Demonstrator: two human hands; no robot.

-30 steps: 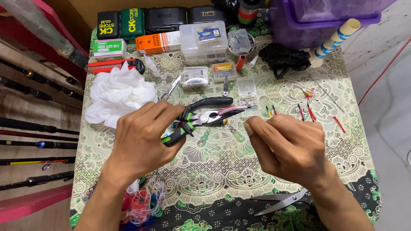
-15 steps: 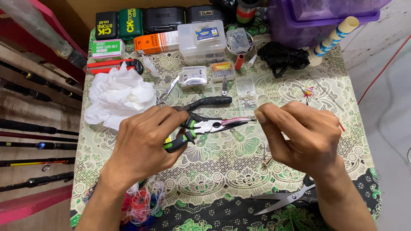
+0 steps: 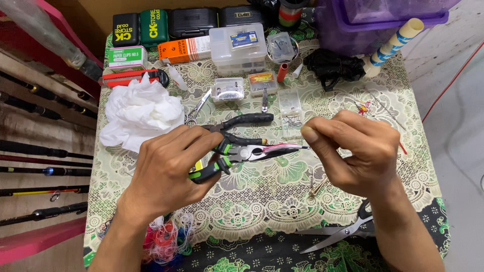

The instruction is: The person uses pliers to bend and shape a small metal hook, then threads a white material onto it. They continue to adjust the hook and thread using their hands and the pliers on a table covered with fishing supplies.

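My left hand (image 3: 169, 168) grips black pliers with green-trimmed handles (image 3: 237, 148); their jaws point right and clamp a small pinkish-red tufted item (image 3: 280, 147). My right hand (image 3: 353, 151) is closed just right of the jaw tips, thumb and forefinger pinched together at the item's end; whatever thin thing it pinches is too small to see. Both hands hover above a table with a green and cream lace-pattern cloth (image 3: 262, 201).
Crumpled white tissue (image 3: 138, 113) lies at the left, scissors (image 3: 335, 232) at the front right. Small clear plastic boxes (image 3: 237, 48), dark cases (image 3: 194, 22) and an orange packet (image 3: 184, 49) line the back. A purple tub (image 3: 373, 20) stands back right. Fishing rods (image 3: 40, 171) lie beside the table's left edge.
My right hand has moved left and up, from flat over the table to a pinch at the plier tips. My left hand keeps its hold on the pliers.
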